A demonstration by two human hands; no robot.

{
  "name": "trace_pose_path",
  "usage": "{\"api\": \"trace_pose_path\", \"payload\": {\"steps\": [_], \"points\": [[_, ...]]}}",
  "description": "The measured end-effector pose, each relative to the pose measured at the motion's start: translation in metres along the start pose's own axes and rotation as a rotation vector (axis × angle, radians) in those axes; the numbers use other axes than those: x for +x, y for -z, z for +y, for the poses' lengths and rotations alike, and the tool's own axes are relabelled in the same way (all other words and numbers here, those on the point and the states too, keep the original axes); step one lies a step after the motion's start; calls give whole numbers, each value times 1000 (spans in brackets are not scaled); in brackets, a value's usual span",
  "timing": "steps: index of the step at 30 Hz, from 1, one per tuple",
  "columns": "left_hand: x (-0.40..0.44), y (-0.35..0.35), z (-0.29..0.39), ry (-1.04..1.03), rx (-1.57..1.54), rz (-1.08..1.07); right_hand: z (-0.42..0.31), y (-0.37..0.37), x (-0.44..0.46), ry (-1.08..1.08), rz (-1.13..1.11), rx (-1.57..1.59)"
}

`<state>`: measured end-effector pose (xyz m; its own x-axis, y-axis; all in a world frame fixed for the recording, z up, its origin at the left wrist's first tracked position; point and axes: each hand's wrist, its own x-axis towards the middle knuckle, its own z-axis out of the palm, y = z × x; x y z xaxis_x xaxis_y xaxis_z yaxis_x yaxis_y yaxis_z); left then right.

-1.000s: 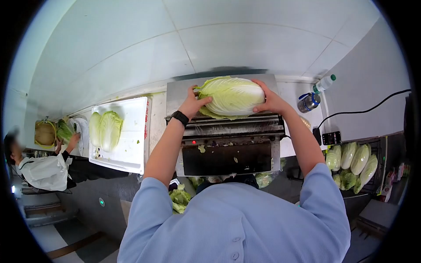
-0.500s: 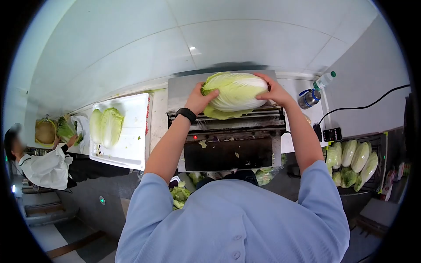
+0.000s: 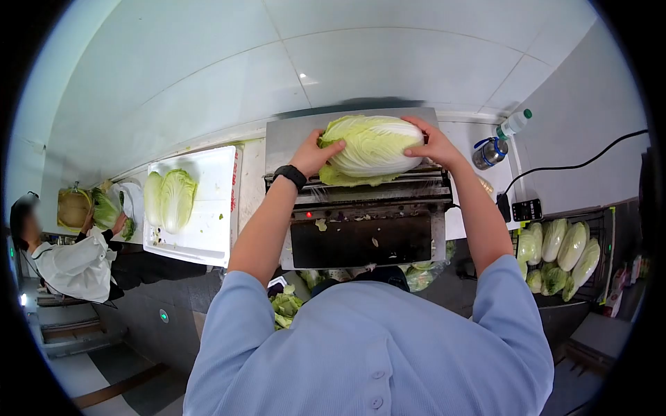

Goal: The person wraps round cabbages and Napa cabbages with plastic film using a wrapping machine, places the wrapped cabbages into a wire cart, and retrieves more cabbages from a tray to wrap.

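Note:
A large napa cabbage [image 3: 373,147] lies sideways over the back of a film wrapping machine [image 3: 284,135], its leafy end to the left and its white base to the right. My left hand [image 3: 316,153] grips the leafy end, thumb on top. Around the base end, my right hand [image 3: 434,145] is closed with its thumb on the near side. Clear film shows on the rollers just below the cabbage. The machine's dark front plate [image 3: 361,241] has leaf scraps on it, and a red light glows at its left.
Left, a white tray [image 3: 220,208] holds napa cabbages [image 3: 177,201]; beyond, a co-worker [image 3: 73,267] handles a cabbage [image 3: 105,209]. Right are a steel flask [image 3: 490,154], a bottle [image 3: 514,123], a phone [image 3: 526,211] and a black cable. Several wrapped cabbages [image 3: 572,246] sit in a rack lower right.
My hands and the cabbage between them stay almost in place. At the far left, the co-worker's hands and cabbage have shifted slightly.

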<state>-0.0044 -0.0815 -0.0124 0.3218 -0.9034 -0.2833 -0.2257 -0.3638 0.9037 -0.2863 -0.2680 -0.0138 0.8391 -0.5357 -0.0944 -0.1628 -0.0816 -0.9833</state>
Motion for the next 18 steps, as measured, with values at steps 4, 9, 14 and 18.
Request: {"api": "trace_pose_path", "payload": {"steps": [4,9,14,18], "points": [[-8,0,7,61,41,-2,-2,-2,-1,-74,-21,46],[-6,6,-4,-16,444,128,-2,1,-2,-69,-23,-98],[-69,32,-6,-375,560,211,13,10,-35,127,462,-240],[-101,35,-33,-722,869,-5,0,9,-90,110,419,-696]]}}
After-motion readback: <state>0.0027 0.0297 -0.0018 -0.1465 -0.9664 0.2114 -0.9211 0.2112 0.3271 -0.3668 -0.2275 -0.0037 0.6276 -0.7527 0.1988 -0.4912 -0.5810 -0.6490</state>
